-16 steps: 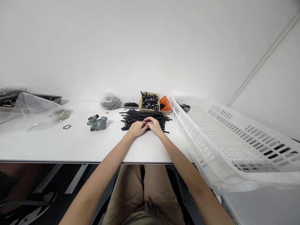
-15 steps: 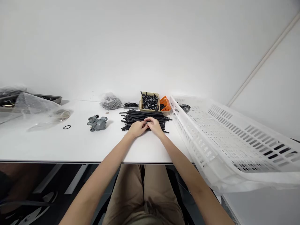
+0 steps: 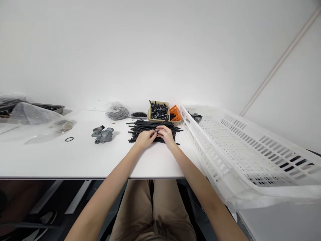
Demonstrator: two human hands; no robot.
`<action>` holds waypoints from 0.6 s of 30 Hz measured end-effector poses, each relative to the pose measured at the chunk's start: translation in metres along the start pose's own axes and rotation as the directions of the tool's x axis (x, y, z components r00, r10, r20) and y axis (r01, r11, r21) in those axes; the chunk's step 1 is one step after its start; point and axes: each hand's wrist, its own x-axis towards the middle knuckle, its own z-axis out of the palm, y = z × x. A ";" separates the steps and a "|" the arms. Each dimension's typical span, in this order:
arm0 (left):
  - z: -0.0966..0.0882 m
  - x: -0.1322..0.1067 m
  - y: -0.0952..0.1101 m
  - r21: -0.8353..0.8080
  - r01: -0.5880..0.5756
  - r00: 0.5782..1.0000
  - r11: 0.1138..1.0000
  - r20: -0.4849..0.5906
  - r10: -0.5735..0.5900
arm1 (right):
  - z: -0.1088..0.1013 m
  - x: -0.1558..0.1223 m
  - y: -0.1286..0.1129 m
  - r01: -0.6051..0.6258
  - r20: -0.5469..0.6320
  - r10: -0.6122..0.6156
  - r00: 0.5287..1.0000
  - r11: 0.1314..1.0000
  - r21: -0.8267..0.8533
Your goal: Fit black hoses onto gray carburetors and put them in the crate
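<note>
Widest of all, a white counter (image 3: 50,160). Along the right, a long slotted white crate (image 3: 230,147). At far left, clear plastic film (image 3: 37,117) partly over a dark tray (image 3: 61,108). Centrally, a pile of black tubes (image 3: 150,125), mostly sideways. Over the near part of this pile, left hand (image 3: 144,139) and right hand (image 3: 166,135), close together. Behind the pile, a tan basket (image 3: 155,119) full of black pieces; farther left, a bag (image 3: 117,111) with grey contents. Left of the tubes, a grey metal part (image 3: 103,135). Right beside the tan basket, an orange basket (image 3: 178,114). Left of the metal part, a black ring (image 3: 69,139). Smallest, between the fingertips, a dark piece (image 3: 157,131), each grip clamped on it; exact shape too small to tell.
</note>
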 end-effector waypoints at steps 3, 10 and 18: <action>-0.005 -0.003 0.003 -0.053 -0.008 0.999 0.999 -0.031 0.006 | 0.000 0.001 0.000 -0.016 -0.010 0.017 1.000 0.998 0.063; -0.048 -0.040 -0.011 -0.185 0.052 0.983 0.981 -0.164 -0.083 | -0.007 0.006 0.000 0.021 -0.169 0.011 0.986 0.982 0.186; -0.121 -0.127 -0.134 -0.206 0.455 0.662 0.867 -0.572 -0.484 | -0.009 0.007 -0.003 0.003 -0.206 0.042 0.978 0.977 0.211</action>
